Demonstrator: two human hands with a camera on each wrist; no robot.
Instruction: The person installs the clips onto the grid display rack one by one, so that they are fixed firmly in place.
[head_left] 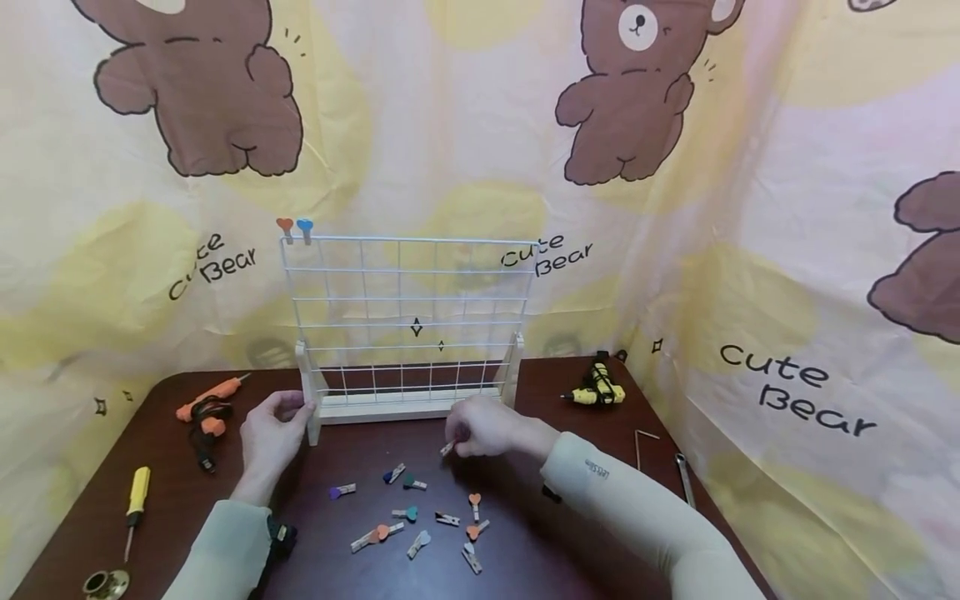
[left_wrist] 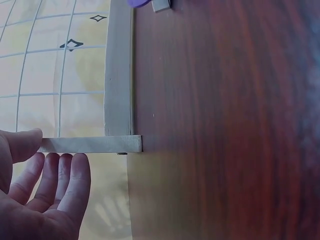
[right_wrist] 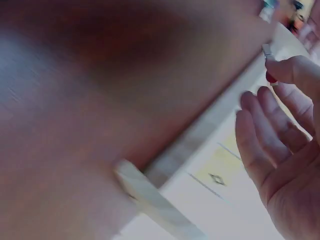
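Note:
A white wire grid rack (head_left: 408, 298) stands upright in a wooden base (head_left: 390, 408) at the back of the table. My left hand (head_left: 272, 433) holds the base's left wooden upright (left_wrist: 90, 145), thumb on one side and fingertips on the other. Between thumb and forefinger, my right hand (right_wrist: 282, 145) pinches a small wooden clothespin (right_wrist: 267, 51) with a red part, partly hidden by the thumb. This hand (head_left: 491, 429) hovers in front of the base's right half. An orange heart clothespin (head_left: 285, 225) and a blue heart clothespin (head_left: 304, 226) sit clipped on the grid's top left.
Several heart clothespins, among them a purple one (head_left: 342, 492) and a teal one (head_left: 405, 514), lie scattered on the brown table. To the left are an orange corded tool (head_left: 210, 400) and a screwdriver (head_left: 137, 500). At right lie a yellow tool (head_left: 600, 390) and a wrench (head_left: 684, 479).

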